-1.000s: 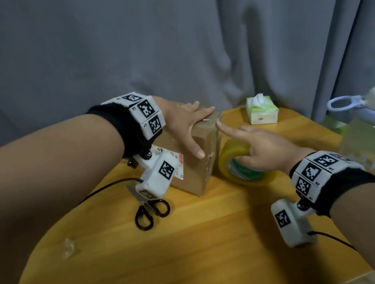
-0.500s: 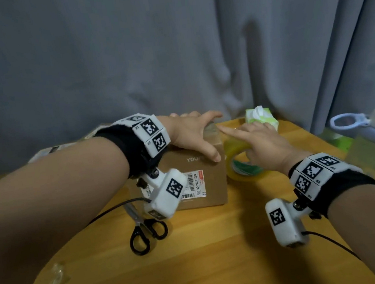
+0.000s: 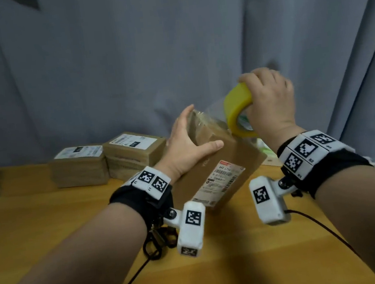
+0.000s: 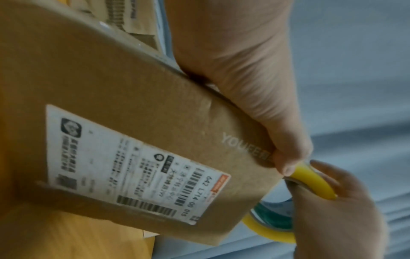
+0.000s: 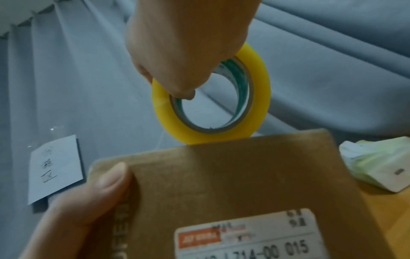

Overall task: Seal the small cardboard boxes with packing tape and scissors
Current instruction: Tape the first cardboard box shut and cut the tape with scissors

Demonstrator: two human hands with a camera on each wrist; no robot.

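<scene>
My left hand [image 3: 188, 146] grips a small brown cardboard box [image 3: 229, 167] by its upper end, thumb on the labelled face and fingers over the far side; the box is tilted, its low corner near the table. The white shipping label [image 4: 133, 166] faces me. My right hand [image 3: 269, 101] holds a yellow roll of packing tape [image 3: 237, 107] raised above the box's right top corner, thumb through the core [image 5: 213, 98]. Clear tape stretches from the roll onto the box's top [image 3: 205, 119]. Black-handled scissors [image 3: 157, 241] lie on the table under my left wrist.
Two stacks of flat brown boxes with labels [image 3: 133, 153] [image 3: 78, 167] sit at the back of the wooden table [image 3: 49, 217]. A green tissue pack [image 5: 377, 168] lies right of the box. A grey curtain [image 3: 124, 55] hangs behind. A cable [image 3: 322, 226] trails from my right wrist.
The box has been lifted and tipped up in my left hand. My right hand has picked the tape roll off the table and raised it above the box.
</scene>
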